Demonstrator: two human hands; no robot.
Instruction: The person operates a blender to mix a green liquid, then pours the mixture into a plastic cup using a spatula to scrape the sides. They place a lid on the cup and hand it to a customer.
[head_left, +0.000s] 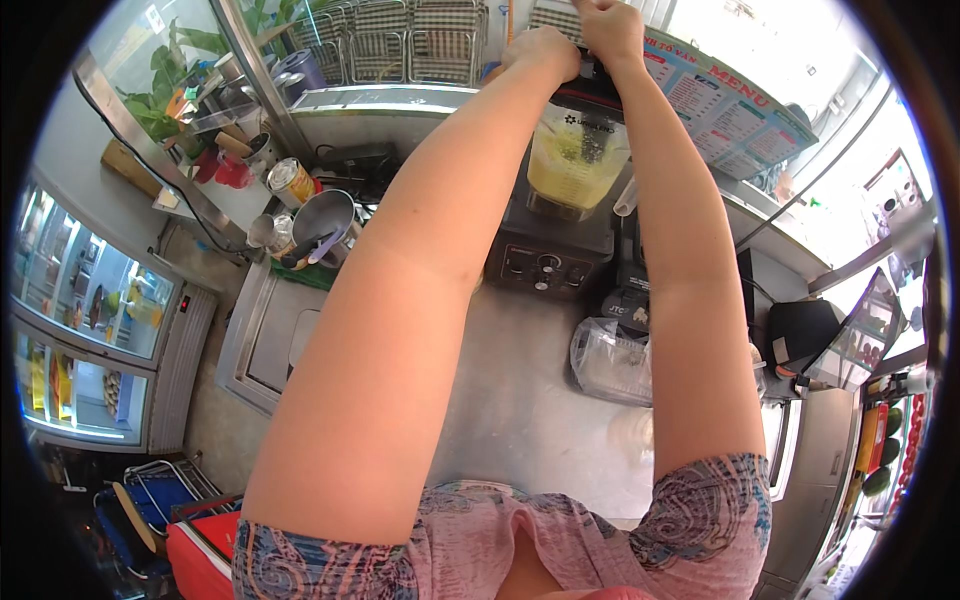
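Observation:
A clear blender jar (577, 161) holding a yellow-green blend stands upright on its black base (551, 259), which carries knobs and switches. My left hand (544, 52) is curled against the left side of the dark lid (592, 79). Just above and to the right is my right hand (611, 30), its fingers bent and partly cut off by the top edge. Whatever lies between the right fingers cannot be made out. Both arms reach straight forward over the steel counter (517, 375).
A second black JTC blender base (626, 307) and a clear plastic bag (611, 360) sit right of the blender. At left are a steel pot (324, 217), cans (290, 180) and a steel sink or lid panel (289, 337). A menu board (720, 105) leans beyond; a glass-door fridge (90, 277) stands left.

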